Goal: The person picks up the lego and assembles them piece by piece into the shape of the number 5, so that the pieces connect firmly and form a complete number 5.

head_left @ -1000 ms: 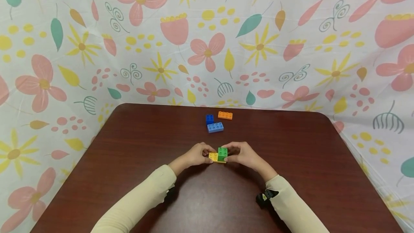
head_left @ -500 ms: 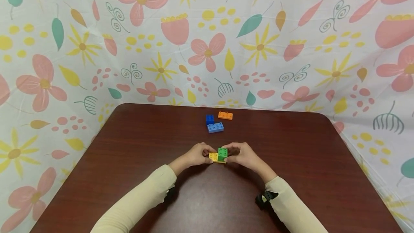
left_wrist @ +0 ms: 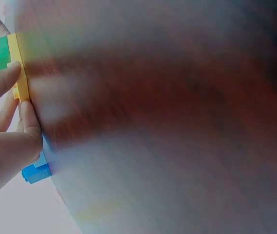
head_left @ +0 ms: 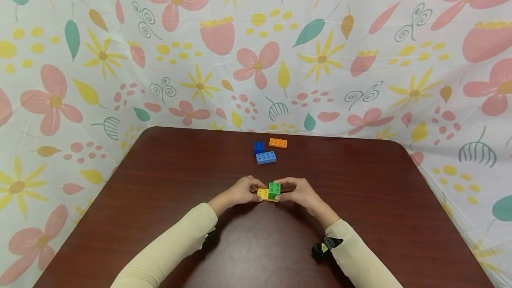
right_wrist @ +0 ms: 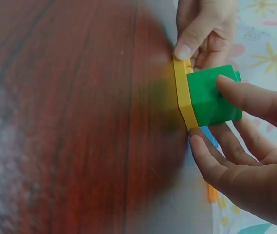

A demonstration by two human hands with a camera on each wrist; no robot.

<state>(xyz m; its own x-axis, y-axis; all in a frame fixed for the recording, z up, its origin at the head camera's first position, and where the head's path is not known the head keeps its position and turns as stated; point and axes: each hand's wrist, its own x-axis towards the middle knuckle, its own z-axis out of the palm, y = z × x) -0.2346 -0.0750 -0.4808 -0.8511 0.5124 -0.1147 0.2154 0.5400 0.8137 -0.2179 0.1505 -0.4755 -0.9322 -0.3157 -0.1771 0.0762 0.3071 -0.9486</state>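
The left hand [head_left: 241,191] is pinching the bare left end of a flat yellow brick [head_left: 262,193] between thumb and fingers, while the right hand [head_left: 300,194] is pinching the green block [head_left: 274,189], which is sitting upright on the yellow brick's right end, low over the middle of the dark brown desk [head_left: 200,159]. Farther out, beyond the hands, a light blue brick [head_left: 266,158] is lying just in front of a dark blue block [head_left: 259,146], with an orange brick [head_left: 278,142] resting near them toward the far edge, and a flower-printed cloth [head_left: 256,26] is hanging behind the desk.
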